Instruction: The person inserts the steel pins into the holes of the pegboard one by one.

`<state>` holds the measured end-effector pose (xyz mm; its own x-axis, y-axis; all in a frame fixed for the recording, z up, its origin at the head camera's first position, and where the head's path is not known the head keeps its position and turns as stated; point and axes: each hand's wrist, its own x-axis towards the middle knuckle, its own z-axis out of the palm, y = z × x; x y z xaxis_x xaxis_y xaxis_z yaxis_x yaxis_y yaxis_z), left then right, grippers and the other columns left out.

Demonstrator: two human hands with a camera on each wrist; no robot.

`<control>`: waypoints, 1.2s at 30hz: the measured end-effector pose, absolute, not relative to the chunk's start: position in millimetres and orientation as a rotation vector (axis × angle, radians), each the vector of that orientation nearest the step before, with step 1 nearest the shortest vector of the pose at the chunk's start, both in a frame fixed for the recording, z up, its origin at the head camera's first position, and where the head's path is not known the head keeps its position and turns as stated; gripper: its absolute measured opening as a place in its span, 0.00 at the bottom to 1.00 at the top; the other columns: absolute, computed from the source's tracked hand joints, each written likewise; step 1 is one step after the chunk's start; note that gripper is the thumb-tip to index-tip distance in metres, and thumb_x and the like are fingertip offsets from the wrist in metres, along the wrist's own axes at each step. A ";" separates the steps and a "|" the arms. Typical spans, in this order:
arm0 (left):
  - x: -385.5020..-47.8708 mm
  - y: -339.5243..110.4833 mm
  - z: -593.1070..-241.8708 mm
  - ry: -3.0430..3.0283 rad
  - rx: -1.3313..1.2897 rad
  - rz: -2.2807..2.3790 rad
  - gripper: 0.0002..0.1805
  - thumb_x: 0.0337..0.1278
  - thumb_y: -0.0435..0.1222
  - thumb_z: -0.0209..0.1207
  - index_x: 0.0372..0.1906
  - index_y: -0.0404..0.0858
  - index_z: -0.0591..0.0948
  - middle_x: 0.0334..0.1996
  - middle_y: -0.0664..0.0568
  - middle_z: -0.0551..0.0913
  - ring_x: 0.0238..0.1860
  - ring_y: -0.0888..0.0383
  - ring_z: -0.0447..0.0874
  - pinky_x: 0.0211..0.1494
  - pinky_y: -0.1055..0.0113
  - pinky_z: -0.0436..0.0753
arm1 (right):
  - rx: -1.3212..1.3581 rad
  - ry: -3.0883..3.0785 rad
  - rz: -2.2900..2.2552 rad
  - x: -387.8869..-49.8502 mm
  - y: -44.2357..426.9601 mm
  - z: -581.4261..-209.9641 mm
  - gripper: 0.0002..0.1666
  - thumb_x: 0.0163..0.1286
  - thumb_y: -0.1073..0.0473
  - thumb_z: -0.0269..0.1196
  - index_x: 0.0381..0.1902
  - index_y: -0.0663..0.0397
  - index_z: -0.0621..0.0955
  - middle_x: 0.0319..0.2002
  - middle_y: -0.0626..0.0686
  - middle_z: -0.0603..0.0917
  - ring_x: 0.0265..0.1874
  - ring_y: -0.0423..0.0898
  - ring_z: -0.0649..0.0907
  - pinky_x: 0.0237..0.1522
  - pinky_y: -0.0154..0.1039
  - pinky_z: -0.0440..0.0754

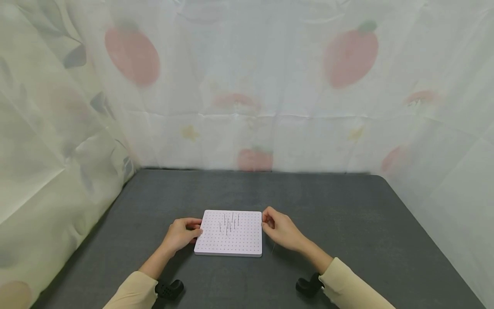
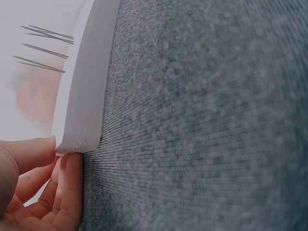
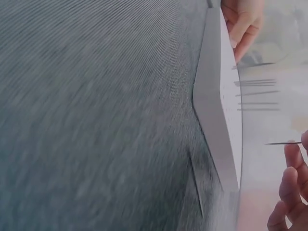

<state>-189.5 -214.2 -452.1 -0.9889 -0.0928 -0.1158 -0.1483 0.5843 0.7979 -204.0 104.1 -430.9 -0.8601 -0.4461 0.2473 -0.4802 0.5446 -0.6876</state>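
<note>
A white perforated board [image 1: 243,240] lies on the dark table, with several thin dark needles [image 1: 227,224] standing in its holes, some slightly tilted. My left hand [image 1: 180,234] holds the board's left edge, thumb at the top rim and fingers against the side, as the left wrist view shows too. At the right edge is my right hand [image 1: 283,229], its fingers curled. In the right wrist view its thumb and forefinger pinch one needle [image 3: 281,143], which points toward the board's upper face. The needle's other end is hidden by the fingers.
One more needle [image 3: 196,187] lies on the grey table cloth [image 1: 332,206] to the right of the board. Black straps with rounded parts [image 1: 171,289] sit at both wrists. A fruit-patterned curtain [image 1: 247,77] hangs behind the table and along its sides.
</note>
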 end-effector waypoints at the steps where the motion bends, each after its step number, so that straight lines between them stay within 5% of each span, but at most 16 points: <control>1: -189.4 -214.2 -451.9 2.742 -0.208 1.388 0.20 0.56 0.28 0.62 0.55 0.29 0.81 0.39 0.42 0.84 0.34 0.60 0.82 0.34 0.63 0.88 | 0.813 -2.711 1.236 -204.2 101.7 -430.9 0.05 0.66 0.65 0.60 0.35 0.51 0.74 0.25 0.44 0.72 0.23 0.33 0.69 0.23 0.25 0.66; 19: -187.8 -214.7 -451.5 2.735 -0.196 1.405 0.20 0.56 0.28 0.62 0.55 0.28 0.81 0.39 0.42 0.84 0.34 0.59 0.83 0.35 0.62 0.89 | 0.743 -2.564 1.165 -205.0 59.1 -441.1 0.08 0.59 0.66 0.65 0.31 0.48 0.78 0.28 0.44 0.83 0.26 0.39 0.76 0.28 0.25 0.68; 36: -188.1 -213.0 -452.1 2.751 -0.182 1.401 0.19 0.56 0.28 0.62 0.54 0.28 0.81 0.39 0.41 0.84 0.33 0.59 0.83 0.35 0.62 0.89 | 0.809 -2.624 1.062 -201.5 45.8 -445.5 0.02 0.62 0.61 0.64 0.31 0.49 0.80 0.29 0.42 0.85 0.25 0.32 0.73 0.27 0.25 0.68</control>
